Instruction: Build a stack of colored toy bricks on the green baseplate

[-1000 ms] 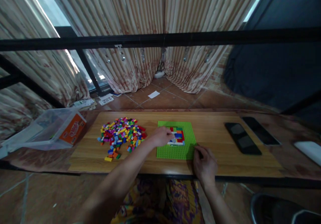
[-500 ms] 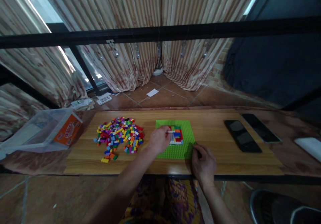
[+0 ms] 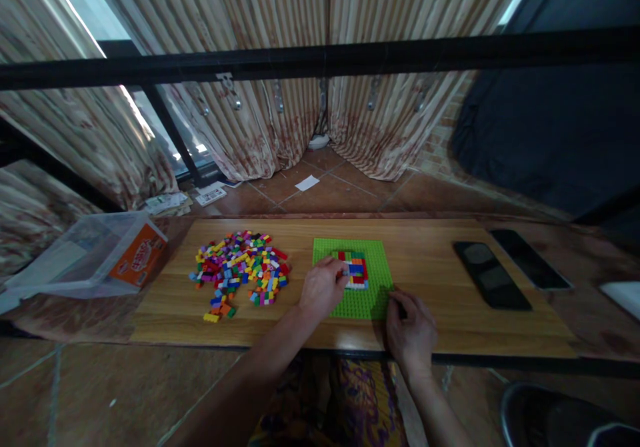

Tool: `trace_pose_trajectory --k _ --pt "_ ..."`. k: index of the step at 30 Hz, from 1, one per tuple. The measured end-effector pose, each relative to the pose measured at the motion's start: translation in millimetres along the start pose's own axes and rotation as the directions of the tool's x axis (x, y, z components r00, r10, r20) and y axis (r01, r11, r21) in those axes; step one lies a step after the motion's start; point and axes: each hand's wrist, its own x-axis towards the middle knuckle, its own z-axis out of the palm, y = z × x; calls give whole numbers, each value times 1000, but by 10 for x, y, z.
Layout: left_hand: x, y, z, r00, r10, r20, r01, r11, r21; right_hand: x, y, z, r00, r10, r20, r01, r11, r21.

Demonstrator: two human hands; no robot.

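Note:
A green studded baseplate [image 3: 373, 303] lies on the wooden board, carrying a low build of toy bricks [image 3: 358, 270] in red, blue, white, orange and green. My left hand [image 3: 324, 285] is over the left side of this build, its thumb and fingers pinched on a small toy brick that they mostly hide. That hand also covers part of the build. At the baseplate's right edge, near its front corner, my right hand [image 3: 413, 330] is closed, with thumb and forefinger gripping the edge. Left of the baseplate spreads a pile of loose bricks [image 3: 243, 267] in many colours.
A clear plastic box [image 3: 95, 260] with an orange label stands beyond the left end of the wooden board [image 3: 280, 327]. Two dark phones lie to the right: one phone [image 3: 493, 277] on the board, another phone [image 3: 530, 260] across its edge. A black rail [image 3: 320, 63] crosses behind.
My left hand has shifted slightly over the left part of the build, its fingers still pinched. My right hand keeps its place at the baseplate's edge. The camera view has moved a little.

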Motion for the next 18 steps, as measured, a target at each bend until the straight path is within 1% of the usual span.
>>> trace_pose_trajectory --k 5,8,11,14,16,18 --pt "-27 -67 76 996 81 -23 -81 997 -5 3 -9 -5 1000 -26 -14 26 1000 -13" --pt "-56 -115 128 993 112 -25 -111 993 28 3 -15 -5 1000 -24 -12 24 999 -22" --pt "-78 -126 155 990 140 -21 -136 983 120 1 -23 -1 1000 -16 -20 16 999 -31" --pt "-76 -92 157 982 186 -17 -175 950 258 0 -26 5 1000 -8 -9 8 999 -38" --pt "-59 -56 149 974 228 5 -216 917 334 0 -20 9 1000 -4 -2 4 999 -43" --pt "-39 -22 137 961 271 51 -270 885 379 0 -10 13 1000 -8 0 8 999 -40"
